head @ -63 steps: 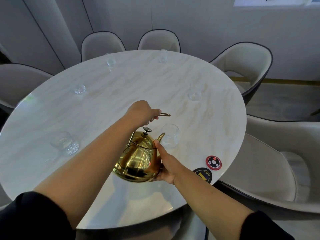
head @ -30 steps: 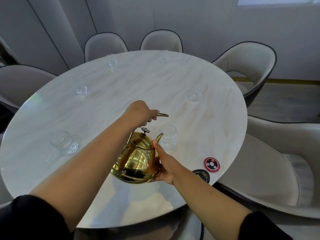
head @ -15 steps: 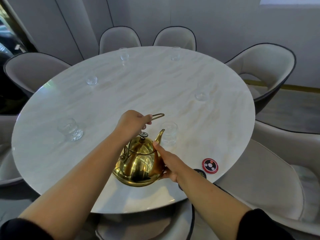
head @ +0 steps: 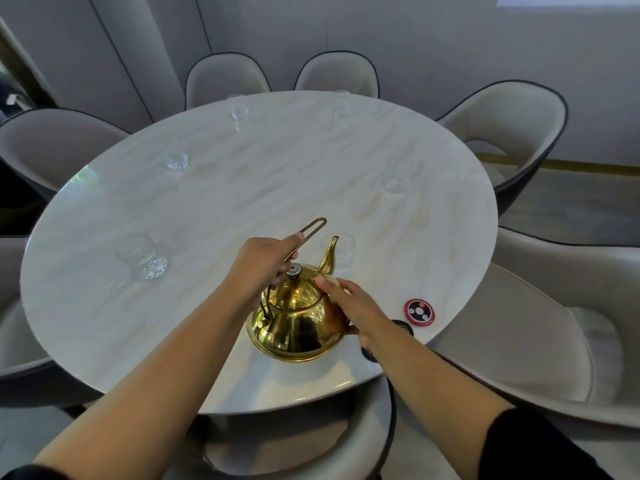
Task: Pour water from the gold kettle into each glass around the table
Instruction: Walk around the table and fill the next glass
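Levelled now, gold kettle (head: 298, 320) (spout upright) in both hands.

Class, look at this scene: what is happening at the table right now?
A person holds a gold kettle over the near edge of a round table. The left hand grips its handle; the right hand steadies its side. The spout points at the nearest glass, and no stream shows. Five more glasses sit around the table.

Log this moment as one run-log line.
left hand: grips handle | right hand: steadies gold kettle | spout by nearest glass | no water stream visible
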Demonstrator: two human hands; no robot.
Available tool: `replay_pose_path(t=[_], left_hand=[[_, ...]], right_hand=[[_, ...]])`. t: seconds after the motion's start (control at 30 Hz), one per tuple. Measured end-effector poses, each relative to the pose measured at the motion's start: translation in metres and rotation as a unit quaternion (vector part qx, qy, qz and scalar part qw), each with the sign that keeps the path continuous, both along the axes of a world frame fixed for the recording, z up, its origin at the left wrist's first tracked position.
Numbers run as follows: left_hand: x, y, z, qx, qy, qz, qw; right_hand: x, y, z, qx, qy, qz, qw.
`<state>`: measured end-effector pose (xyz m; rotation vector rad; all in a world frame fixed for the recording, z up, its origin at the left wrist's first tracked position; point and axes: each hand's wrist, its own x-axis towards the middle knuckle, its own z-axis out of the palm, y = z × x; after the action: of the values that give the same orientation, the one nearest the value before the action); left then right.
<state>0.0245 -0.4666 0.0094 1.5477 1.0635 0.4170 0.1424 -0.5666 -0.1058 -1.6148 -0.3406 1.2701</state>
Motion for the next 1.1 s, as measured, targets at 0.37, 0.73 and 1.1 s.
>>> replay_pose_path(t=[0.37, 0.73, 1.1], left_hand=[[-0.009, -0.045, 0.027, 0.015, -0.033, -0.115, 0.993], [0.053, -0.135, 0.034, 0.012, -0.066, -0.197, 0.978], [0.176, -0.272, 0.038, 0.018, -0.088, -0.226, 0.97]], right_hand=[[-0.024, -0.057, 0.019, 0.03, -0.039, -0.088, 0.995], [0.021, -0.159, 0.026, 0.05, -0.064, -0.182, 0.98], [0.141, -0.305, 0.035, 0.044, -0.09, -0.2, 0.975]])
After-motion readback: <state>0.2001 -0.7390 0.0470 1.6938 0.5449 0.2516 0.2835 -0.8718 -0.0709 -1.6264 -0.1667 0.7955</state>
